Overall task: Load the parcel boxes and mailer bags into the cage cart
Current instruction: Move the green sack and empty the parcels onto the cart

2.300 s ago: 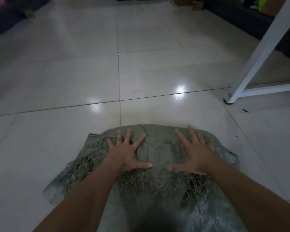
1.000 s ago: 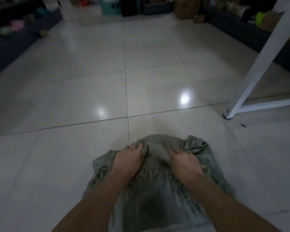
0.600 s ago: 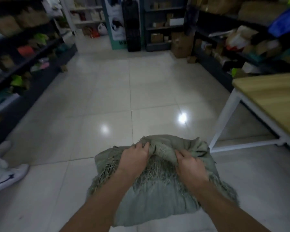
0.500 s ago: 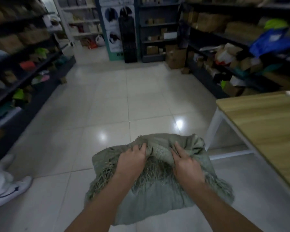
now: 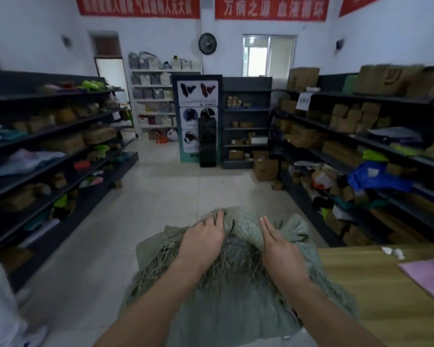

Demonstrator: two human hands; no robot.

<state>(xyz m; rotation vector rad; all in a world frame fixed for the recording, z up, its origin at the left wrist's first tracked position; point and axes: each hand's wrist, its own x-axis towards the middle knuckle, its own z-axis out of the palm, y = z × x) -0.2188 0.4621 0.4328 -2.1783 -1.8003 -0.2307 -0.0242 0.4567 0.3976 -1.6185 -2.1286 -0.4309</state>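
We had raised the green sack (image 5: 236, 309) off the floor (image 5: 173, 196), lower centre of frame, left hand (image 5: 203, 237) and right hand (image 5: 282, 254) clutching its bunched top, ready for carrying.

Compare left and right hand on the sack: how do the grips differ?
The left hand curls its fingers over the bunched edge of the sack. The right hand lays two fingers straight along the fold, and its other fingers are hidden in the cloth. The left hand also sits slightly higher in the picture than the right hand. Both are bare and palm down on the sack's top edge, on either side of the same bunched fold.
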